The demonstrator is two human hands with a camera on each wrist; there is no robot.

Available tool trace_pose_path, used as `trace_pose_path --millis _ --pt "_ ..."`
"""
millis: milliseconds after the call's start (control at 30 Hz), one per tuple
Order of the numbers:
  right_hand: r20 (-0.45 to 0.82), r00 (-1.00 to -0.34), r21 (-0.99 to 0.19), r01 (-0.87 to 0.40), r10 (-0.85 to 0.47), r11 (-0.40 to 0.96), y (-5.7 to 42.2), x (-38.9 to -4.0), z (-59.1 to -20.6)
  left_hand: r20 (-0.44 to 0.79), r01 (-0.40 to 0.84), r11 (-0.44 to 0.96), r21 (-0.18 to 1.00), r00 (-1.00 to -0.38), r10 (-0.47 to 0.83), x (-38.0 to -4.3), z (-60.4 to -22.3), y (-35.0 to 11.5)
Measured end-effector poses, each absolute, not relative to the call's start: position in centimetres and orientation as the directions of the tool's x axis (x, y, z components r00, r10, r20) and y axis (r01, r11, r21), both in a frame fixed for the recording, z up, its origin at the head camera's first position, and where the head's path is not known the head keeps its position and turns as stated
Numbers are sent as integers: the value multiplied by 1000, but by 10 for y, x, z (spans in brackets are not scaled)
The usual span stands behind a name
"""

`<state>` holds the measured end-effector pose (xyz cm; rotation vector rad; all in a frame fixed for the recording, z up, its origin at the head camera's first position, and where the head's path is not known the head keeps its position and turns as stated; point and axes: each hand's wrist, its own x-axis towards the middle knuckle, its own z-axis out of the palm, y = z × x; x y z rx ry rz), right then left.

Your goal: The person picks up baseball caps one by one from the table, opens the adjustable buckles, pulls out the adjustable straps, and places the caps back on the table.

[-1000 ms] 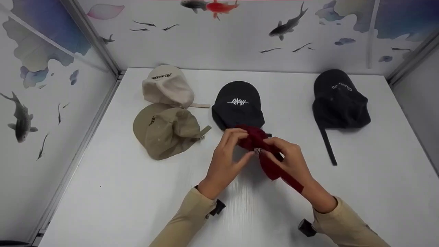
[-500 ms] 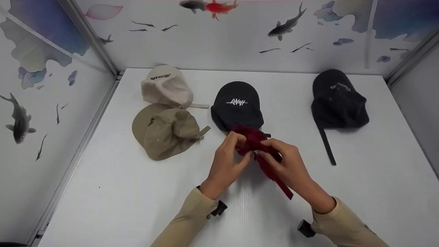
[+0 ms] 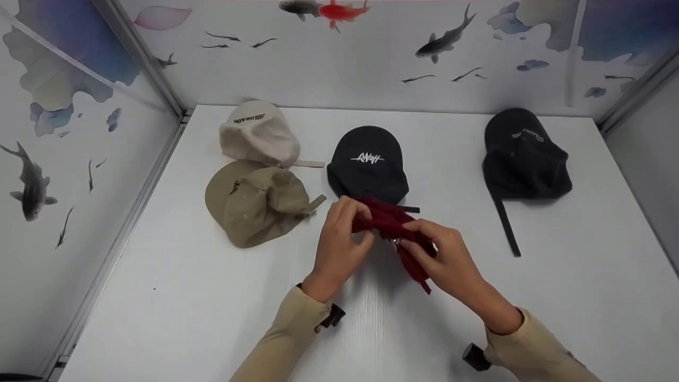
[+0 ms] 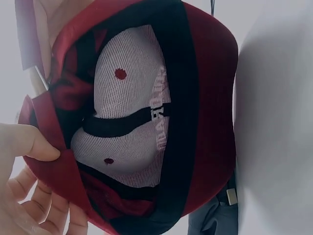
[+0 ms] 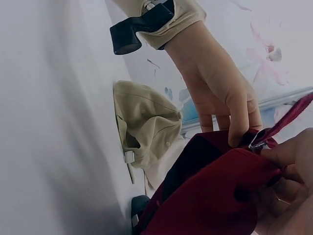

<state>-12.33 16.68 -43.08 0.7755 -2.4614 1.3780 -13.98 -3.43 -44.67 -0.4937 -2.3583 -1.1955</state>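
Observation:
A dark red cap [image 3: 390, 218] is held up between both hands over the front middle of the table. My left hand [image 3: 337, 246] pinches its back edge, thumb [image 4: 41, 147] on the red fabric band. At the metal buckle [image 5: 257, 145], my right hand [image 3: 451, 252] pinches the strap, whose loose end [image 5: 293, 115] sticks out past the fingers. Inside the cap, a whitish striped lining [image 4: 127, 93] and a black sweatband [image 4: 181, 98] face the left wrist camera. Just behind it lies a black cap [image 3: 367, 159] with white lettering.
On the left of the white table [image 3: 212, 313], a cream cap [image 3: 260, 132] lies behind an olive cap [image 3: 260, 204], touching it. Another black cap [image 3: 528, 159] lies at the back right, its strap [image 3: 507, 225] stretched forward. Printed panels enclose the back and left.
My left hand has drawn a little to the left, its thumb coming away from the buckle. The red strap's loose end has swung leftward. The right hand stays near the buckle.

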Motion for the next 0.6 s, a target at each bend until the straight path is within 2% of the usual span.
trace_pose_path --millis 167,333,467,600 --pt "426 -837 -724 -543 -342 425 167 -123 -431 524 489 562 667 -844 113 -140 -448 -35" --pt "426 -842 -739 -535 -331 410 168 -123 -432 529 534 535 655 -829 180 -138 -451 -36" --pt "422 -849 -748 -525 -319 406 169 -123 -432 566 588 526 614 -793 227 -136 -453 -35" --pt "414 -855 -759 -513 -311 401 169 -123 -431 635 652 533 539 -731 251 -134 -453 -33"
